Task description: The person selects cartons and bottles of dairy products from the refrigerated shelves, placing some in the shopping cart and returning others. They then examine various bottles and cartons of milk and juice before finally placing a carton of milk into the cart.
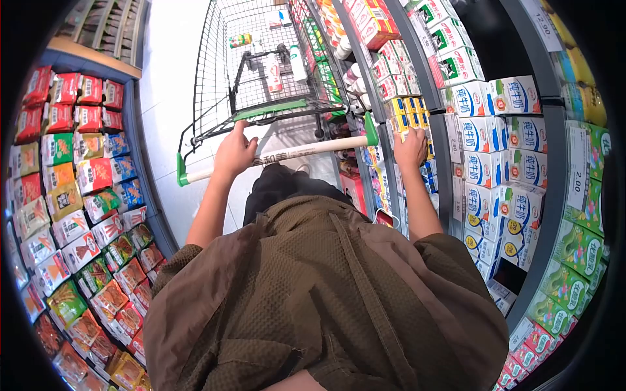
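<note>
My left hand (236, 151) is closed on the pale handle (313, 148) of a wire shopping cart (202, 78) with green end caps. To the right of the cart, my right hand (411, 147) reaches to the shelf. Its fingers are curled at a stack of small yellow-and-blue cartons (408, 111), against the front of the pack; part of the grip is hidden. Inside the cart lie a red-and-white bottle (272, 73), a white bottle with a green label (297, 64) and a green-and-yellow pack (240, 40).
Shelves of white-and-blue milk cartons (475, 133) line the right side, with green boxes (574, 247) further right. Bagged snacks (81, 215) fill the rack on the left. A pale tiled floor (166, 98) runs ahead, left of the cart.
</note>
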`<action>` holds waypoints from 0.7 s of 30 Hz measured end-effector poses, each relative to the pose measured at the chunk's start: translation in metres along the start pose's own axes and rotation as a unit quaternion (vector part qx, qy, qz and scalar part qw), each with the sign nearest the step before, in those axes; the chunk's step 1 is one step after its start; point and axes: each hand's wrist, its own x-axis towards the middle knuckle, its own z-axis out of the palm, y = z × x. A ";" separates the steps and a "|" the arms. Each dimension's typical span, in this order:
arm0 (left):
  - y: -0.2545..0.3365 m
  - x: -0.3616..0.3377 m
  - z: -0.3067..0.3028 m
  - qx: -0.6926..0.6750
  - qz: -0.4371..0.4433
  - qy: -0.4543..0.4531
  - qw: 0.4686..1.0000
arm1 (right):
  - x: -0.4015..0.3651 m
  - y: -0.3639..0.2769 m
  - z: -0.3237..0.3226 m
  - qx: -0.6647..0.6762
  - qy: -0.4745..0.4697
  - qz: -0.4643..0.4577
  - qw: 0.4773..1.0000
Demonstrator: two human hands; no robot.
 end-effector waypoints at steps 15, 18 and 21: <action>0.002 0.003 0.002 0.013 0.003 0.005 1.000 | 0.009 -0.031 -0.024 -0.019 0.031 0.000 0.999; 0.004 0.003 0.001 0.011 0.004 -0.002 1.000 | 0.014 -0.044 -0.024 0.026 0.020 -0.051 0.998; 0.006 0.002 -0.001 0.012 -0.001 -0.013 1.000 | 0.019 -0.052 -0.008 0.249 -0.085 -0.092 0.960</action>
